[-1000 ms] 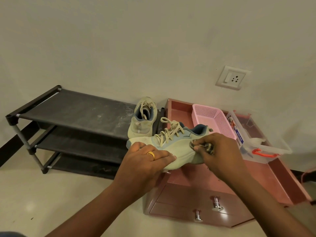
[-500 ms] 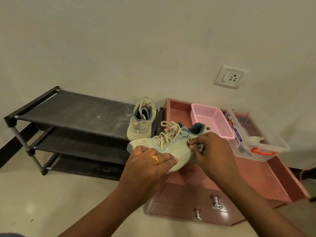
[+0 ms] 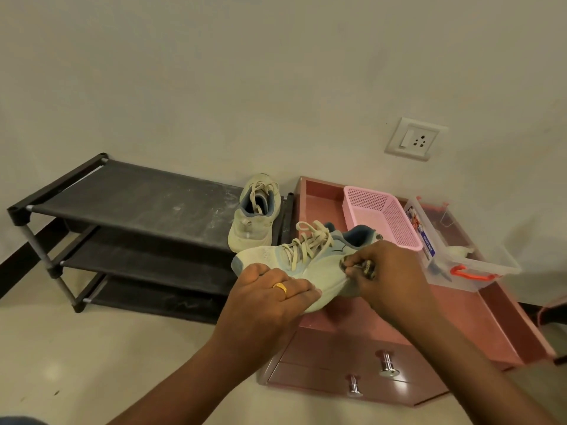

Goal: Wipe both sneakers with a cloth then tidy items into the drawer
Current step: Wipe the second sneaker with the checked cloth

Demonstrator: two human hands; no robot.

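Note:
My left hand [image 3: 270, 294] grips the front underside of a pale green and blue sneaker [image 3: 310, 259], which is held in the air above the pink drawer unit [image 3: 346, 351]. My right hand [image 3: 389, 271] pinches a small dark patterned cloth [image 3: 365, 266] against the sneaker's side near the heel. The second sneaker [image 3: 254, 216] stands on the top shelf of the black shoe rack [image 3: 138, 200], toe towards me.
On the drawer unit's top tray stand a pink mesh basket [image 3: 383, 216] and a clear plastic box [image 3: 460, 256] with an orange latch. Two drawers with metal knobs [image 3: 386, 363] face me. A wall socket [image 3: 414, 139] is above. Pale floor lies on the left.
My right hand with the cloth has slid a little back and forth along the sneaker's side. The left hand keeps its grip on the shoe.

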